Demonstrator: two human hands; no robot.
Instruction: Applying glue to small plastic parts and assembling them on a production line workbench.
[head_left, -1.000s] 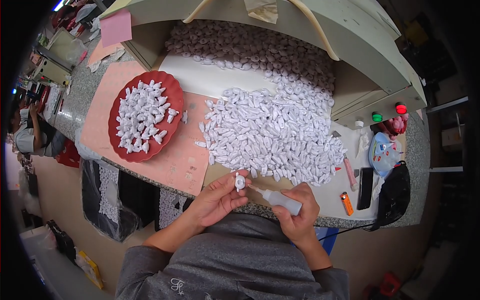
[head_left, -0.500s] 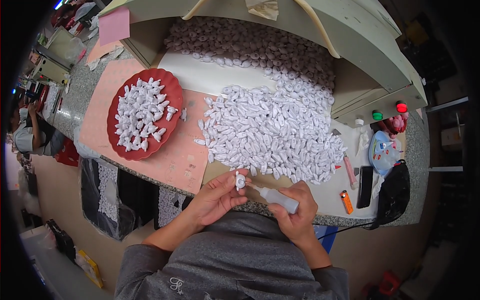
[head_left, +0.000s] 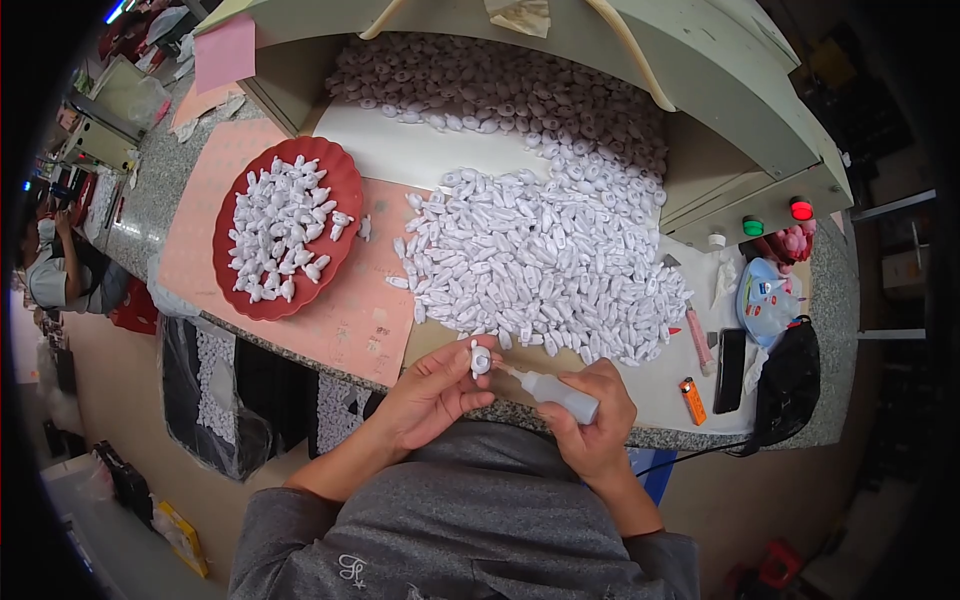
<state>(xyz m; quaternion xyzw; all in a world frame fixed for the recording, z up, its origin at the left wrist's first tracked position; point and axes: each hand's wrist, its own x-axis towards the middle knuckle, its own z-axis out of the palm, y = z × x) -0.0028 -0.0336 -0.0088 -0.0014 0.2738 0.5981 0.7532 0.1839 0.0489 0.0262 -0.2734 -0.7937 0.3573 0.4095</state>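
Between the fingertips of my left hand (head_left: 428, 398) is a small white plastic figure (head_left: 481, 360), held upright. My right hand (head_left: 597, 420) is wrapped round a translucent squeeze bottle (head_left: 562, 396), tilted so that its thin nozzle points left at the figure. The nozzle tip is close beside the figure; I cannot tell whether it touches. Just beyond my hands spreads a large heap of small white plastic parts (head_left: 540, 265). To the left, a red scalloped plate (head_left: 345, 245) carries many white figures like the one I hold.
A beige machine housing (head_left: 690, 90) arches over more white parts. On the right lie an orange lighter (head_left: 692, 401), a black phone (head_left: 730, 371), a pink tube (head_left: 700, 343), a light-blue dish (head_left: 752, 318) and a black bag (head_left: 790, 392). Another person (head_left: 62, 262) sits far left.
Both hands keep nearly the same pose, with the bottle's nozzle still at the figure. The view has shifted very slightly.
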